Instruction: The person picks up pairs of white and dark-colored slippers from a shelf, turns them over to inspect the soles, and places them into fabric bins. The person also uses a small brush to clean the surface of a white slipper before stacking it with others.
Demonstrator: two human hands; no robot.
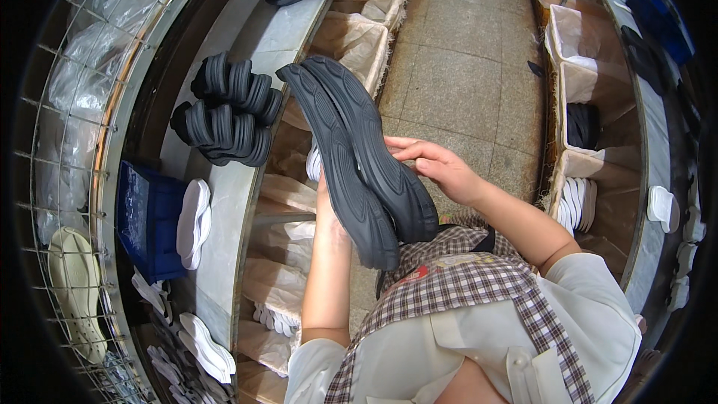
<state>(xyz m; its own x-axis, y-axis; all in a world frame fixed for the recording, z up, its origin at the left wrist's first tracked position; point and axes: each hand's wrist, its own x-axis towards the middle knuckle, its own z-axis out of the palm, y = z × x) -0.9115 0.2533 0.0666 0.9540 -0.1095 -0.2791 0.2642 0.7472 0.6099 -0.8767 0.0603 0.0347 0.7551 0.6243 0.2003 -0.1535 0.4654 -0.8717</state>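
Note:
A pair of black shoe soles (361, 153) lies side by side in front of me, tilted, with ridged, patterned sidewalls facing up. My left hand (323, 193) bears them from underneath; only a sliver of it shows and its fingers are hidden behind the soles. At the right edge of the pair, my right hand (441, 168) has its fingers stretched out, their tips against the sole's side. Its thumb stands apart from the fingers. Left of the pair, stacks of similar black soles (228, 108) rest on the grey stone shelf (217, 254).
Cloth-lined bins (351, 41) line the left shelf, and more bins (591, 86) run along the right, some holding white or black soles. A blue crate (149, 217) and white soles (194, 224) sit at left beside a wire grid (71, 157). A tiled aisle (456, 67) runs between.

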